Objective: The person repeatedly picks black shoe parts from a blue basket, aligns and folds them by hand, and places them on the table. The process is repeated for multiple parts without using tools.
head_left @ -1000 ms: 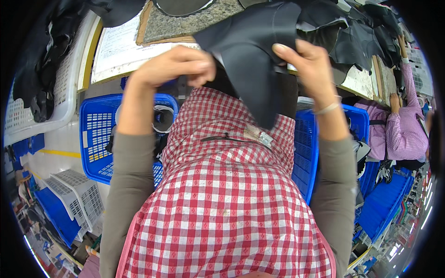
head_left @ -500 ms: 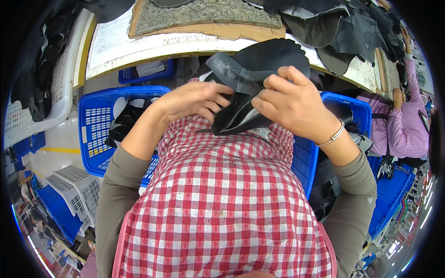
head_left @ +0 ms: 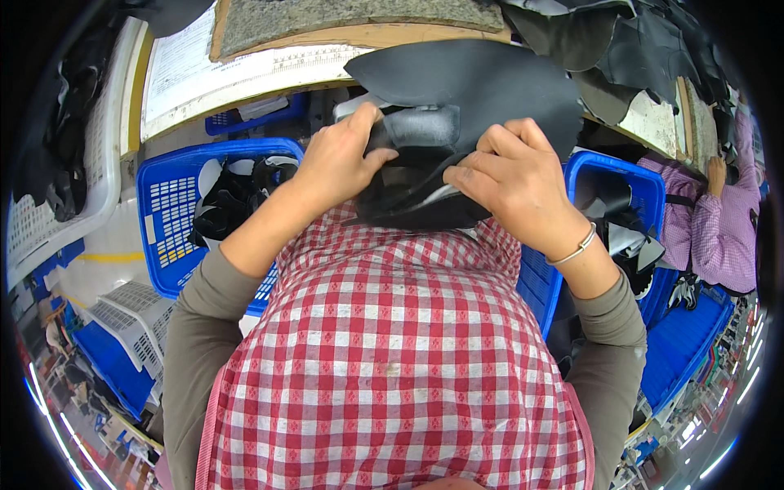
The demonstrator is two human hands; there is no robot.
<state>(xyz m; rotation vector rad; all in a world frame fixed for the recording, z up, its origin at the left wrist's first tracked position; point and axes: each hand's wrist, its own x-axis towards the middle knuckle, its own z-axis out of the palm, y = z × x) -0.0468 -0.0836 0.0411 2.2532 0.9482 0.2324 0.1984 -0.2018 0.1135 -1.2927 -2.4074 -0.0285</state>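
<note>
Between my hands, above the red-checked apron (head_left: 384, 327), is a black leather piece (head_left: 490, 82), broad and smooth at its far side and folded at its near side. A grey, shiny patch (head_left: 421, 126) shows in its middle. My left hand (head_left: 339, 155) grips its left edge, with the thumb and fingers around the material. My right hand (head_left: 510, 175) pinches the folded right part, where a pale strip of lining shows. The near folds are partly blurred, and the fingertips behind the piece are hidden.
Blue baskets stand on my left (head_left: 171, 212) and right (head_left: 539, 273), holding black and white pieces. Ahead is a worktable (head_left: 184, 102) with a stone slab (head_left: 351, 20) and stacked leather (head_left: 604, 49). A person in a pink checked top (head_left: 723, 237) works at the far right.
The leather piece has been spread wider, its smooth part now reaching farther left and right. My left hand has gone from loose fingers beside it to gripping its left edge.
</note>
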